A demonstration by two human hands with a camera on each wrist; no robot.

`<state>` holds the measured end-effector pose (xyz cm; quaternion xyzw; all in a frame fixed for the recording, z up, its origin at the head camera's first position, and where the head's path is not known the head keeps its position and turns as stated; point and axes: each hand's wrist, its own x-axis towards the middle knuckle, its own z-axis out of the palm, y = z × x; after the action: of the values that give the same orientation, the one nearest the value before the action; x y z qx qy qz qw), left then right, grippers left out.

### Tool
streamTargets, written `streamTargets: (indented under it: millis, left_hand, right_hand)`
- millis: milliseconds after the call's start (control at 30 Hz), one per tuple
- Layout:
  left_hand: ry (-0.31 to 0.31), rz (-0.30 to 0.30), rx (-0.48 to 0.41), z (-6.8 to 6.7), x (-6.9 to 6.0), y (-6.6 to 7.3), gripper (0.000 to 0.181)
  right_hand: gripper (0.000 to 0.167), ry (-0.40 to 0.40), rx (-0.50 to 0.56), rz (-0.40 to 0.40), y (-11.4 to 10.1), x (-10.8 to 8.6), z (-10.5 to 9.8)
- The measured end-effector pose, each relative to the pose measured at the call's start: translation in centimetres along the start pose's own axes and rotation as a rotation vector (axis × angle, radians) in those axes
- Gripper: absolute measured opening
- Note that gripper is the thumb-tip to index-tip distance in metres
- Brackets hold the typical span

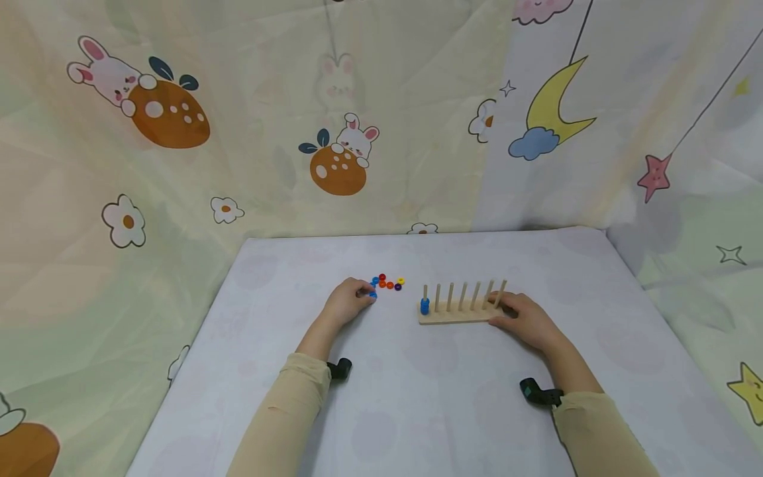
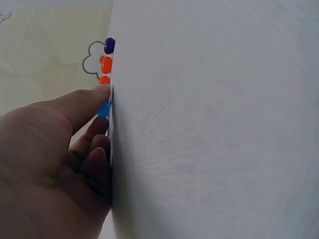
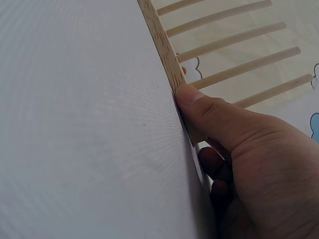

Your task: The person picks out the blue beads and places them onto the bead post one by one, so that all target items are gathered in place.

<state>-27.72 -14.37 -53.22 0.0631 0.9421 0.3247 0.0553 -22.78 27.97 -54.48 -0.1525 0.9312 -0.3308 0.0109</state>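
At the left of a small bead group, my left hand (image 1: 347, 301) has its thumb and fingertips around a blue bead (image 1: 373, 295) at the tabletop. The left wrist view shows this blue bead (image 2: 103, 110) partly covered by the thumb. My right hand (image 1: 527, 321) grips the right end of a wooden peg board (image 1: 456, 318), thumb along its front edge (image 3: 167, 55). Several upright pegs rise from the board. Blue beads (image 1: 424, 306) are stacked on its leftmost peg; the other visible pegs are bare.
Between the left hand and the board lie loose beads: red (image 1: 382, 277), orange (image 1: 390, 285), yellow (image 1: 401, 281), dark purple (image 1: 398, 287) and another blue bead (image 1: 375, 281). A white cloth covers the table (image 1: 441, 397). Behind it hangs a printed curtain (image 1: 411, 132).
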Motion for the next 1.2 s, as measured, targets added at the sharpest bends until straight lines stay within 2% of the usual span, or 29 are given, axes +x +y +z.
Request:
streamTargets:
  millis: [267,500,800,1200]
  left_hand:
    - [0.013,-0.011,-0.044,-0.2,-0.2,0.2,0.022]
    - [0.035,0.028,-0.066,-0.7,-0.5,1.2,0.02]
    - [0.012,0.144,-0.11,-1.7,-1.1,4.3,0.02]
    - [-0.011,0.265,-0.179,-1.6,-2.0,8.1,0.022]
  right_hand:
    - [0.053,-0.002,0.002,0.01,0.1,0.0,0.0]
    - [0.051,-0.004,0.005,0.01,-0.1,0.0,-0.1]
    - [0.054,0.001,0.005,0.021,-0.1,-0.1,0.0]
    - [0.055,-0.003,0.017,0.025,0.3,0.0,0.1]
